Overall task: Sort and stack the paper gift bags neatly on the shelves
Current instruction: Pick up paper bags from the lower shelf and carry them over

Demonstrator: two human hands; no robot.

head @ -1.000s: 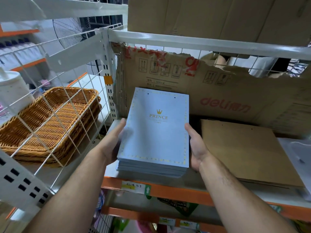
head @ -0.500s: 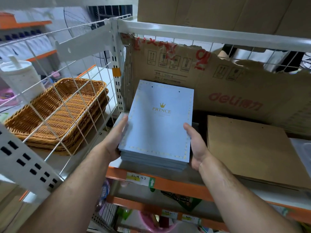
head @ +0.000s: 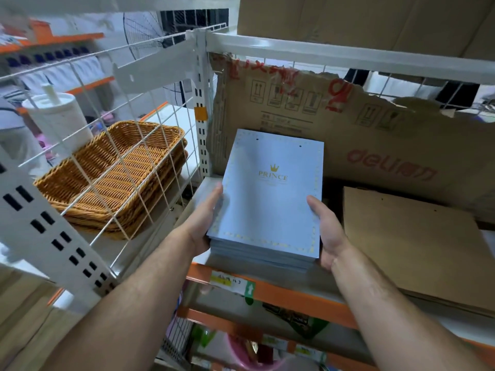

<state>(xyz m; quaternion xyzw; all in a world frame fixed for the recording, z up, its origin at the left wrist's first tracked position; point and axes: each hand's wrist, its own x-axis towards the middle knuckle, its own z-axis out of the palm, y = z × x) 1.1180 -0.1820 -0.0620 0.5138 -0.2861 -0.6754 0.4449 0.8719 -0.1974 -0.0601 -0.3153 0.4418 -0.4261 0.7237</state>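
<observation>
— How do our hands sit?

— Both arms reach forward. Our left hand [head: 206, 220] lies flat against the 9 o'clock edge of the stack of pale blue paper gift bags [head: 270, 199], fingers straight and pointing toward 12. Our right hand [head: 328, 231] presses the 3 o'clock edge with an open palm, thumb stretched along the top rim. Neither hand curls round anything; the stack is simply squeezed between them.

— And the bags themselves?

— They are folded flat and piled evenly, with a gold dotted border, a small gold crown and the word PRINCE on the top one, and two punched holes near its far edge. The pile rests on the white metal shelf with the orange front rail [head: 294, 293], its near edge close to that rail. At 12 o'clock, behind it, stands a torn brown cardboard sheet [head: 375, 135]; at 3 o'clock lie flat brown paper bags [head: 415, 250]; at 9 o'clock, beyond the wire grid, sit woven wicker trays [head: 112, 178].

— Anything different from a second ago?

— Little. We have the same two sides in hand and the pile is in the same place; only our view has swung slightly.
</observation>
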